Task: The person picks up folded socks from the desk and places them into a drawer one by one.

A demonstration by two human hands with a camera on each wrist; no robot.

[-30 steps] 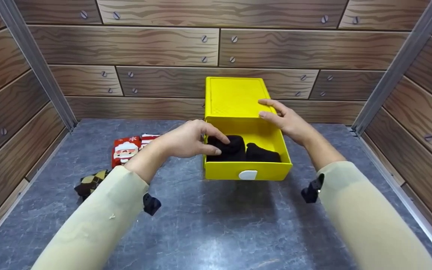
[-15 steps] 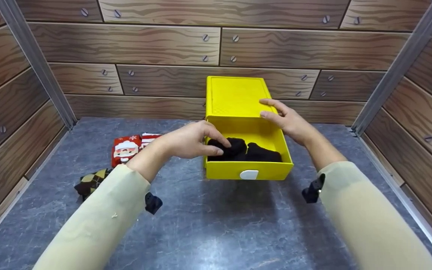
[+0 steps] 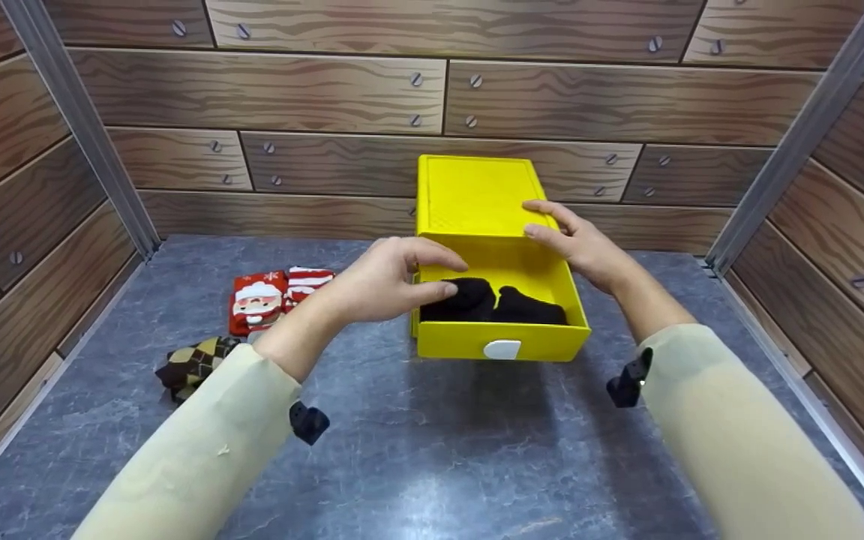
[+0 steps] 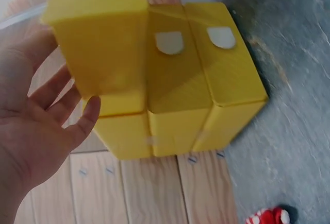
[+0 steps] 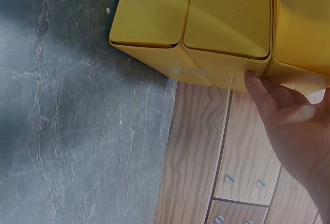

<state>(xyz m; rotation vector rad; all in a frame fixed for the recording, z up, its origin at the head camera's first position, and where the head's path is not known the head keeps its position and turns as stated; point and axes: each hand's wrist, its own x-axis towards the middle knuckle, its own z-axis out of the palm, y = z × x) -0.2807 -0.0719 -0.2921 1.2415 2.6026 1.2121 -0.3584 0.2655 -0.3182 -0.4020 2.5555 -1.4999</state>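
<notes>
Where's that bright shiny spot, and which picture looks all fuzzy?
Head view: glare on the grey table near the bottom, a dark shadow below the yellow drawer; left wrist view: the fuzziest, that drawer's edges look soft.

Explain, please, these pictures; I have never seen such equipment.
No machine works here, only a person. A camera worn on the head takes the wide view; a small black camera on each wrist takes the two closer views. On the grey table stands a yellow plastic cabinet with its top drawer open; two soft black fabric bundles lie inside. To the left lie red and white cloth bundles and a brown and yellow patterned one. The bare left hand is over the drawer's left side; the bare right hand touches the cabinet. Neither clearly grips anything.
</notes>
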